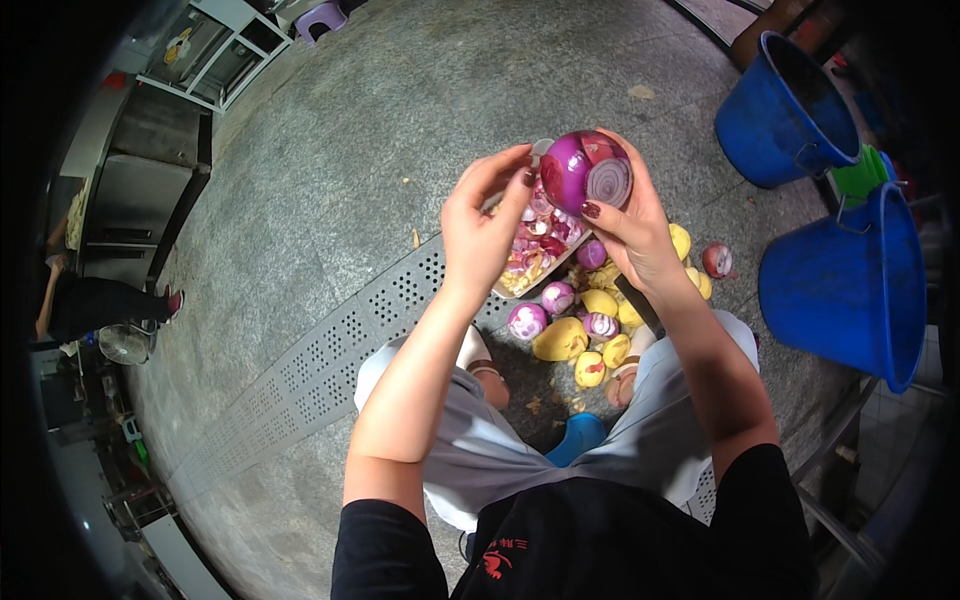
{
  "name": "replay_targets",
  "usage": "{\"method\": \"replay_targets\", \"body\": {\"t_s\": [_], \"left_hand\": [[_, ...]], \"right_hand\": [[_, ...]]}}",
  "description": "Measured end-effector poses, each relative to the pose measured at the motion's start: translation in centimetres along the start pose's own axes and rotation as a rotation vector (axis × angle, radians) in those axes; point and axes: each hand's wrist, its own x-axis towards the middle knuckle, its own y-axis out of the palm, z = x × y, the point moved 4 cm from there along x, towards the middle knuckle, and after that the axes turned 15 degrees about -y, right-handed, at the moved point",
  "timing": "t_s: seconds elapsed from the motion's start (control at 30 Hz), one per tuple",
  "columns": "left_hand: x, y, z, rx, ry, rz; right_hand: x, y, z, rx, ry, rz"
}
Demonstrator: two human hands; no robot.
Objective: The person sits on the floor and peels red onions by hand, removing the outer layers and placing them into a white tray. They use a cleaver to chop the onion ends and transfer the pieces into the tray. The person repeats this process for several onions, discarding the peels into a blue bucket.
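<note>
A large red onion [576, 174] with a cut end showing its rings is gripped in my right hand [637, 225], the thumb below the cut face. My left hand [484, 217] is beside it, fingers curled and thumb near the onion's left side; whether it touches the onion, I cannot tell. Under the hands lies a tray [551, 271] of onion skins and yellowish peelings [531, 251]. Smaller red onions [527, 321] and peeled potatoes [560, 340] lie on the floor between my feet. A dark, flat object [637, 304] is partly hidden by my right forearm.
Two blue buckets [832, 289] stand at the right, with a green container [860, 178] between them. A perforated drain cover [330, 367] crosses the floor. Another person [97, 304] stands at the far left by a metal counter, near a fan [125, 343]. A purple stool [321, 21] is at the top.
</note>
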Motion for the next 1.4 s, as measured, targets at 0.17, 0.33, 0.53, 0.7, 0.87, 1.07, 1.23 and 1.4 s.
{"method": "replay_targets", "body": {"t_s": [0.17, 0.33, 0.53, 0.7, 0.87, 1.07, 1.23, 1.4], "left_hand": [[-0.9, 1.1, -1.1, -0.054, -0.033, 0.028], [-0.3, 0.6, -0.2, -0.165, -0.077, 0.044], [-0.8, 1.0, -1.4, -0.221, -0.051, 0.191], [-2.5, 1.3, -3.1, 0.012, 0.185, -0.035], [-3.4, 1.6, -3.6, 0.169, 0.22, -0.183], [-3.3, 1.6, -3.1, -0.014, 0.119, -0.047], [-3.2, 1.9, -2.6, -0.167, -0.019, 0.029], [-2.9, 1.9, -2.4, -0.179, -0.1, 0.103]], "right_hand": [[-0.1, 0.1, -0.4, 0.009, 0.006, -0.037], [-0.4, 0.8, -0.4, 0.129, 0.111, -0.082], [-1.2, -0.6, -2.0, 0.443, 0.424, -0.138], [-1.4, -0.2, -2.7, 0.647, 0.489, -0.149], [-1.1, 0.0, -2.7, 0.479, 0.373, -0.209], [-0.9, 0.5, -2.6, 0.423, 0.296, -0.214], [-1.0, 0.1, -2.7, 0.423, 0.289, -0.154], [-0.8, -0.3, -2.7, 0.418, 0.255, -0.111]]}}
